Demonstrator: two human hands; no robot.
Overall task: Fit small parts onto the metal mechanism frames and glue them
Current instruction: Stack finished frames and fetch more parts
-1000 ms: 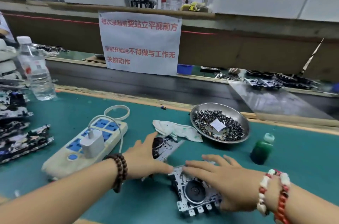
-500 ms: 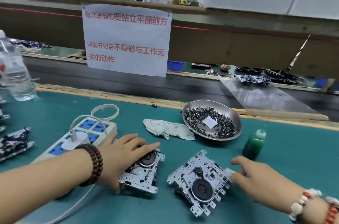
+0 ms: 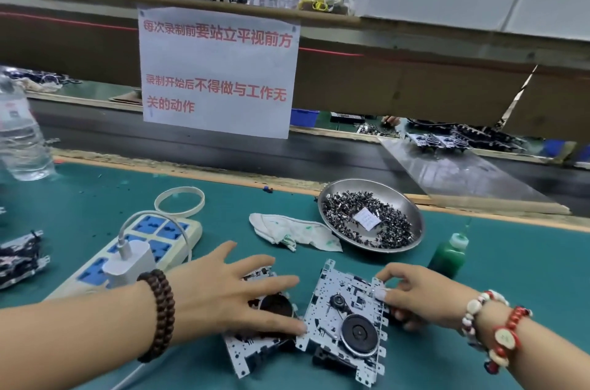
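Two metal mechanism frames lie side by side on the green mat. My left hand (image 3: 230,290) lies flat with straight fingers on the left frame (image 3: 252,348), its fingertips touching the edge of the right frame (image 3: 344,319). My right hand (image 3: 412,294) pinches the right frame's far right edge with curled fingers. That frame shows a black flywheel and a small pulley. A steel dish (image 3: 412,217) full of small dark parts sits behind, with a green glue bottle (image 3: 448,257) to its right.
A white power strip (image 3: 150,246) with a charger plugged in lies at left, a white ring (image 3: 179,201) behind it. A stained cloth (image 3: 297,233) lies before the dish. More mechanisms (image 3: 19,258) and a water bottle (image 3: 19,137) stand far left. A paper sign (image 3: 217,70) hangs ahead.
My right hand has moved in and taken hold of the right frame's edge. My left hand slid right over the left frame, and the two frames now lie closer together.
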